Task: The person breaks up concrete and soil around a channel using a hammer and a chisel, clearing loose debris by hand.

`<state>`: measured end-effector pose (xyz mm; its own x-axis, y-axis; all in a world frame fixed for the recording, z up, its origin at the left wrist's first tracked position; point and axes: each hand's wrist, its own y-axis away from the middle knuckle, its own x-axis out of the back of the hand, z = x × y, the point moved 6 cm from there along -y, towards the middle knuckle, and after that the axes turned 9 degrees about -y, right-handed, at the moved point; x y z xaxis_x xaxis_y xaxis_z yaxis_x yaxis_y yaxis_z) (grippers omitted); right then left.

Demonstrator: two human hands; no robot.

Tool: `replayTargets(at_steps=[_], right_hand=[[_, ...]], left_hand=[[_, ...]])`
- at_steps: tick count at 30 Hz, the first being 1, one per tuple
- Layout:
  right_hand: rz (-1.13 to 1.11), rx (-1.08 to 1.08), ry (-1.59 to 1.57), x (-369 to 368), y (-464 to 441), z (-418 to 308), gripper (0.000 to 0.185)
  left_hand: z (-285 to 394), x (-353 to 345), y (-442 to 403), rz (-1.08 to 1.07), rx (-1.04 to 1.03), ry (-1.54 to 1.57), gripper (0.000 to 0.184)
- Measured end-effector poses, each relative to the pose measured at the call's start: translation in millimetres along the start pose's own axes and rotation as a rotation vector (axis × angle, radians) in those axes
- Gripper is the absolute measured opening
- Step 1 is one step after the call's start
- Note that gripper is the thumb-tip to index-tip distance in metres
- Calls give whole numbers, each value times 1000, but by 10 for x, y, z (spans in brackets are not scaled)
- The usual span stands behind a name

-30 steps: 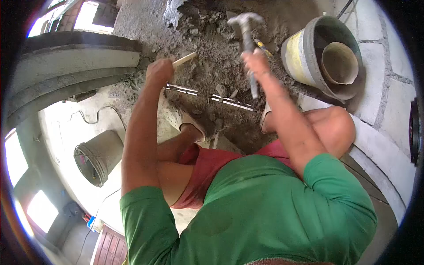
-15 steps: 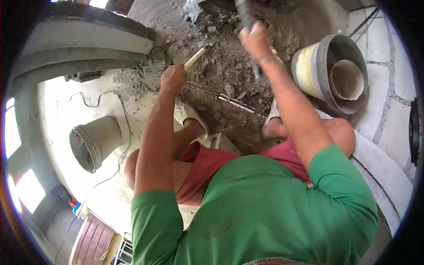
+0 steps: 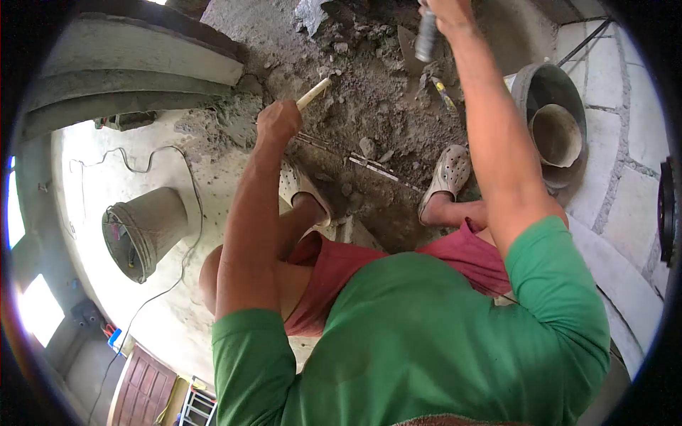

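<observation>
My left hand [image 3: 279,122] is closed round a pale stick-like handle [image 3: 313,94], whose end points up and right over the grey rubble [image 3: 362,106]. Near the top edge, my right hand [image 3: 451,15] grips a tool with a grey cylindrical part [image 3: 426,39] hanging below the fingers; its kind is unclear. Beside that part shows a flat triangular blade shape [image 3: 408,48]. A yellow and black tool [image 3: 444,94] lies on the rubble under my right forearm. Between my feet is a white marked strip [image 3: 376,168], like a folding ruler.
On the right, a large bucket [image 3: 529,85] lies tipped with a smaller container [image 3: 556,135] inside. Another bucket [image 3: 153,227] lies on the pale floor at left, near a cable [image 3: 195,184]. Curved concrete steps [image 3: 142,78] rise at upper left; a block wall [image 3: 604,135] stands right.
My right hand has moved up and to the right with its tool, uncovering the yellow and black tool and my right shoe. My left hand has barely moved.
</observation>
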<state>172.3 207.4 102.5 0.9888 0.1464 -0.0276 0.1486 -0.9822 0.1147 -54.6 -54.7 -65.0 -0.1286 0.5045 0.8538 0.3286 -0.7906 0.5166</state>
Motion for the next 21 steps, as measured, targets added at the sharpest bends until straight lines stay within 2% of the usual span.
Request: replayTargets(at_steps=[1,2,4,5,6,7,8,11,13,15,17,18,20,21], right_hand=[[98,59,-50,-55,-2,-34,16],[98,61,-55,-123,6,205,16],[165,128,415,-125,187,1283,32],[-40,178,782,-158,513,1762,35],[-579,-157,858,-215,864,2017,45],[-576,-377,907,-132,990,2277,43],[-483,-372,911,-6,891,2361,39],[-525,-402,883,318,430,2101,39],[-532,-98,808,414,137,1364,36],[-405,-106,588,510,-219,814,30],[-85,-112,330,376,-141,-112,17],[-89,-116,329,270,-184,-51,17],[42,43,311,149,-156,143,24],[117,125,401,99,-87,434,29]], left_hand=[[2,8,-7,21,-12,-9,23],[-9,22,-23,24,-10,-13,23],[4,26,-17,31,-18,-9,23],[27,20,-2,33,-19,-12,23],[36,0,11,19,9,-16,23],[25,35,-2,13,40,-22,23],[14,85,-41,22,38,-26,23],[62,35,9,34,1,-25,23],[27,17,-48,15,-10,-29,24],[30,34,-31,19,-5,-18,24],[14,55,-21,18,11,-5,24],[15,62,-10,6,5,-1,23],[27,37,-7,-9,-2,-2,22],[18,32,-28,15,6,-1,22]])
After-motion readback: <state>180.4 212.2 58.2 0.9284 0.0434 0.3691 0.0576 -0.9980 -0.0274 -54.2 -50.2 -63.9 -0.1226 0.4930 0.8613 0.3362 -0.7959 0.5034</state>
